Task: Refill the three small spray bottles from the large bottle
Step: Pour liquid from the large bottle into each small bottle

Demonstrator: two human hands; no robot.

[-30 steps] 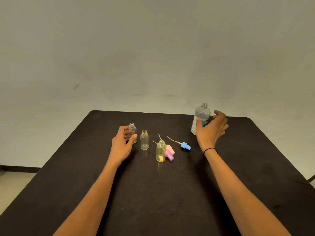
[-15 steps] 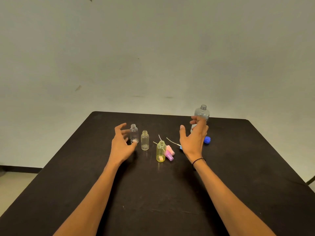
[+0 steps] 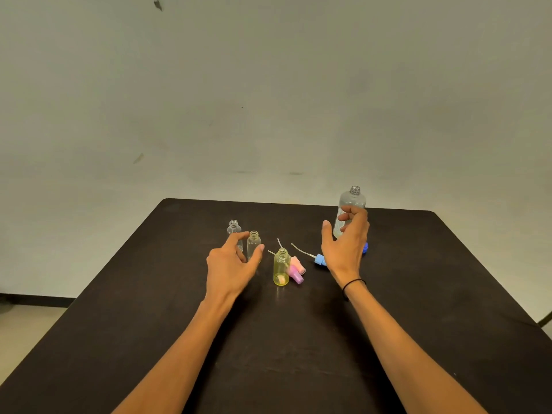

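L hand now nearer mid clear bottle, fingers apart.

I'm in a bare, plain room, more a makeshift test space than a home or shop. A scuffed off-white wall fills everything ahead of me, with a few dark marks on it. In front of me sits one dark table, and down at the left a pale floor meets a dark baseboard.
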